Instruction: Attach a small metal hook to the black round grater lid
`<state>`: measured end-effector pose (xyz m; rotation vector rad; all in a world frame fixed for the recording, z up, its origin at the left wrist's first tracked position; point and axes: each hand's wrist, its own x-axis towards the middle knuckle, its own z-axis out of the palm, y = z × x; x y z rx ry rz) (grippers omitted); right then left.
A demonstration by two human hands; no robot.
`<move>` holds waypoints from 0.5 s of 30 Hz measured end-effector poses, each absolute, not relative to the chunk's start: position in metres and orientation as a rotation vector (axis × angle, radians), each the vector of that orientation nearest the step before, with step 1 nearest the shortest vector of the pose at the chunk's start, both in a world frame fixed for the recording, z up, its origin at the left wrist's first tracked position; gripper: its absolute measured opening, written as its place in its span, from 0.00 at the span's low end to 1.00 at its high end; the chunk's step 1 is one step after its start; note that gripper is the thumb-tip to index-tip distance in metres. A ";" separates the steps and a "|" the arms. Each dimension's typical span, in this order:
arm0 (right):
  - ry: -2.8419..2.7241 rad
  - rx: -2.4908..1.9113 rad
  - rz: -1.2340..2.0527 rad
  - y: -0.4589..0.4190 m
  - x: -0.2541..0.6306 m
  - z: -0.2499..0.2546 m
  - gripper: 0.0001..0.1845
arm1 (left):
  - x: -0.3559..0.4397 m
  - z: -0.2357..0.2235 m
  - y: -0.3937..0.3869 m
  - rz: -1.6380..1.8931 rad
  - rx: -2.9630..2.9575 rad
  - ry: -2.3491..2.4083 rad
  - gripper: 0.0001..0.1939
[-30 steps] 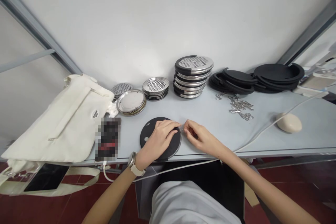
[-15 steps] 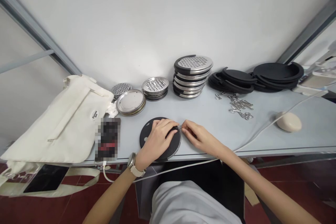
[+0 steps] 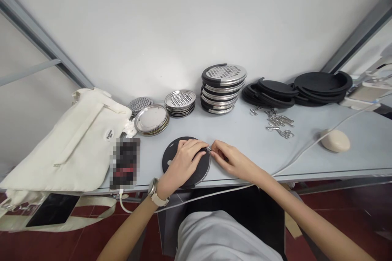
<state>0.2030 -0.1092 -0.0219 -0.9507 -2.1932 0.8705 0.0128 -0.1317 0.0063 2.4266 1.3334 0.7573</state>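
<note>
A round black disc (image 3: 199, 171) with a thin metal rim lies at the table's front edge. Over its top rests my left hand (image 3: 183, 161), thumb and fingers curled together at the right edge and gripping it there. My right hand (image 3: 231, 159) is closed in a pinch just beside that edge. Between its fingertips is a small shiny metal clasp (image 3: 209, 149), touching the disc's rim; how it is joined there is hidden by the fingers. Several similar metal clasps (image 3: 278, 119) lie loose further right.
Behind stand stacked round graters (image 3: 225, 74), grater plates (image 3: 180, 100), plain metal discs (image 3: 150, 119) and black round holders (image 3: 321, 83). A white bag (image 3: 79, 142) and a blurred phone (image 3: 125, 163) are at left. A white cable (image 3: 306, 153) crosses near a cream mouse-shaped object (image 3: 335, 140).
My right hand has moved slightly left, bringing its pinched fingertips and the metal clasp against the disc's rim. My left hand stays in place on the disc.
</note>
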 end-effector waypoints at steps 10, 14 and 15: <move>-2.203 -0.964 0.901 -0.110 0.203 -0.022 0.07 | 0.013 0.007 -0.131 0.740 2.461 1.327 0.13; -2.184 -0.963 0.899 -0.110 0.204 -0.023 0.08 | 0.012 0.006 -0.131 0.762 2.436 1.333 0.12; -2.180 -0.962 0.897 -0.110 0.204 -0.023 0.08 | 0.012 0.006 -0.131 0.767 2.436 1.341 0.12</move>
